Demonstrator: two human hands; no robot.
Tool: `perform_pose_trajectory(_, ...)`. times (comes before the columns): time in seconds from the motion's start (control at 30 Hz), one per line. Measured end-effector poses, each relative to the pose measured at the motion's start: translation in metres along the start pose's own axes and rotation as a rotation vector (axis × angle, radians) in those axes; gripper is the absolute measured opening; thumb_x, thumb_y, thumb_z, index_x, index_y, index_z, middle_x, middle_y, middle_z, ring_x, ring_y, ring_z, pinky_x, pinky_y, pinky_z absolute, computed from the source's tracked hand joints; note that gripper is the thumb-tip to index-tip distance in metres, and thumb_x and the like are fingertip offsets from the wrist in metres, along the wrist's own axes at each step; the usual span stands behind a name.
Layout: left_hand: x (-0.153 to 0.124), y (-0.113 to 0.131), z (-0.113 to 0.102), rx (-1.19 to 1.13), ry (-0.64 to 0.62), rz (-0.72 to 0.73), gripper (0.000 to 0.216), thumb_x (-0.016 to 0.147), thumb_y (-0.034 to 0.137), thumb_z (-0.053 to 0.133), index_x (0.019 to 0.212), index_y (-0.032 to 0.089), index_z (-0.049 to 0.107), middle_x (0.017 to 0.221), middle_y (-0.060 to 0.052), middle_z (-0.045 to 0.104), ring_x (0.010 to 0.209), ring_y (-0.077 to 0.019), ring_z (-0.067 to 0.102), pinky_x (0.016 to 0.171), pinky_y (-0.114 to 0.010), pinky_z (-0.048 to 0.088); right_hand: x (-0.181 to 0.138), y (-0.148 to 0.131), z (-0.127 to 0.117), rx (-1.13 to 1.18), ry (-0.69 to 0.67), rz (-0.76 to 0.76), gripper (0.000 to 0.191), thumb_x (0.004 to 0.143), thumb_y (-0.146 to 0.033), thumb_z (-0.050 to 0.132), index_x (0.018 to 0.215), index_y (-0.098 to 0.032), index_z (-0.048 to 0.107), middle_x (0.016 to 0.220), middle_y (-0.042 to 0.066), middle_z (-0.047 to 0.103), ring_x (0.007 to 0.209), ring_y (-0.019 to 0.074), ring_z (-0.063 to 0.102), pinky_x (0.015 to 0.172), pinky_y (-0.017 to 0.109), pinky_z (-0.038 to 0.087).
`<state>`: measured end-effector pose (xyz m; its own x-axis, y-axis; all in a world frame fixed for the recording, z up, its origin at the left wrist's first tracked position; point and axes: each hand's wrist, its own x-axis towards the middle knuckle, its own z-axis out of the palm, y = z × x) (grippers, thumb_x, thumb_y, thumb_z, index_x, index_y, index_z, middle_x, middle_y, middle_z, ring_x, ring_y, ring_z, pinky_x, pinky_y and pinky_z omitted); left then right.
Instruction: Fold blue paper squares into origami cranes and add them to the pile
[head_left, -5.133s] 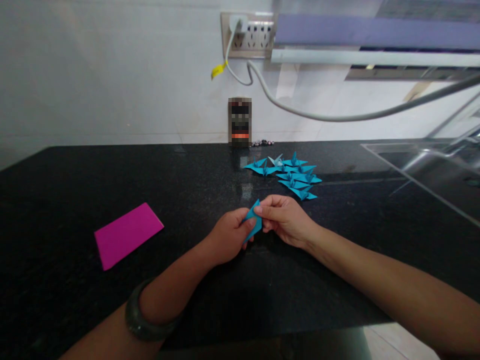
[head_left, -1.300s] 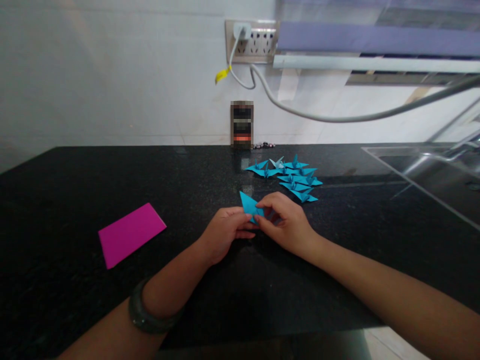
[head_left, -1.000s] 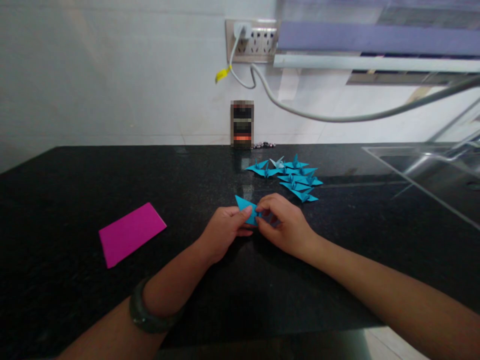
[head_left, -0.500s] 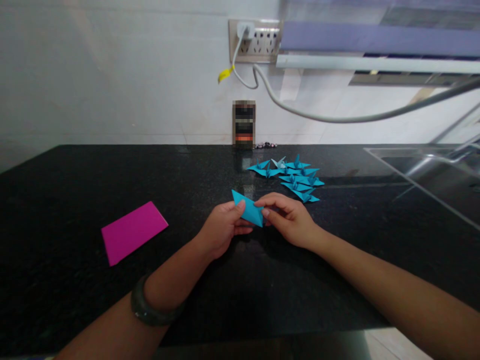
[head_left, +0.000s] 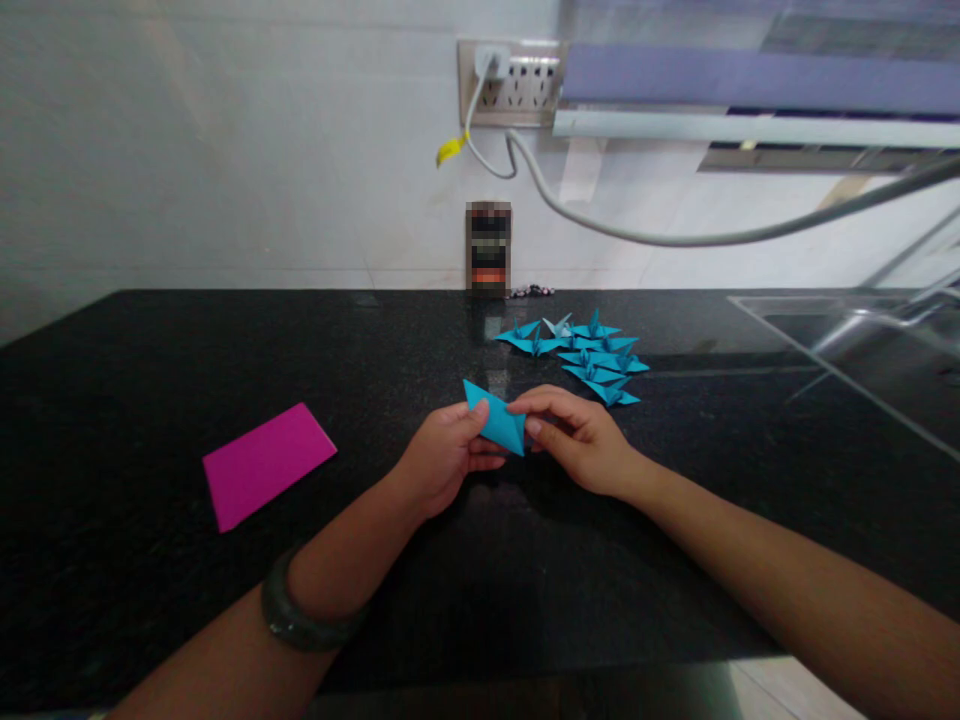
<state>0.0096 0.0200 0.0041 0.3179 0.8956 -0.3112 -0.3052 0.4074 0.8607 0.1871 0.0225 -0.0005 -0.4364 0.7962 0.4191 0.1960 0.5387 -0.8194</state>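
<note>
Both hands pinch it — left hand (head_left: 442, 462) and right hand (head_left: 581, 440) closed on the folded teal paper diamond (head_left: 495, 420). Light, thin, easily creased — best gripped at its edges, apparently.

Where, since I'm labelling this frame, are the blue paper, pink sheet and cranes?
blue paper (head_left: 496, 423), head view, middle of its face
pink sheet (head_left: 267, 466), head view, centre of its face
cranes (head_left: 596, 358), head view, middle of the pile

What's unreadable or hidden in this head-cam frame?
Head view:
upright box at the wall: pixelated, face unreadable.
blue folded paper: part hidden by fingers of left hand and right hand.
paper cranes: overlapping, count unclear.
dark bits beside the box: too small to identify.
sink: cut by right edge.
</note>
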Motion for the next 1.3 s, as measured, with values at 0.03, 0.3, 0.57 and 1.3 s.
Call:
perform_pose_trajectory(0.03,0.0,0.0,-0.0001,-0.004,0.001,-0.003,0.021,0.083,0.03,0.054,0.081,0.011,0.062,0.069,-0.006,0.067,0.055,-0.0121,0.063,0.05,-0.02,0.05,0.0,-0.0003,0.0001,-0.003,0.001,0.003,0.02,0.084,-0.017,0.05,0.101,-0.02,0.06,0.096,0.006,0.058,0.078,0.0119,0.058,0.061,0.023,0.051)
perform_pose_trajectory(0.3,0.0003,0.0008,0.0008,-0.006,0.011,-0.008,0.02,0.085,0.027,0.052,0.081,0.01,0.062,0.069,-0.006,0.067,0.055,-0.0117,0.063,0.05,-0.02,0.05,0.0009,-0.0015,0.0007,-0.025,0.007,0.011,0.022,0.08,-0.015,0.051,0.1,-0.018,0.06,0.094,0.006,0.057,0.075,0.0115,0.056,0.058,0.023,0.048)
perform_pose_trajectory(0.57,0.0001,0.0012,-0.0001,-0.023,0.011,-0.002,0.02,0.086,0.025,0.05,0.085,0.011,0.064,0.074,-0.007,0.069,0.057,-0.0116,0.064,0.05,-0.019,0.05,0.0006,-0.0037,0.0015,-0.095,0.027,0.041,0.034,0.077,-0.015,0.054,0.111,-0.019,0.055,0.089,0.004,0.056,0.071,0.0102,0.054,0.053,0.02,0.046)
perform_pose_trajectory(1.3,0.001,0.0028,0.0012,-0.06,0.045,0.015,0.022,0.087,0.021,0.048,0.08,0.009,0.064,0.074,-0.008,0.07,0.06,-0.0133,0.066,0.051,-0.02,0.051,-0.0004,0.0024,0.0013,-0.41,0.049,-0.254,0.018,0.079,-0.011,0.052,0.093,-0.017,0.06,0.09,0.007,0.06,0.076,0.0126,0.058,0.064,0.025,0.05)
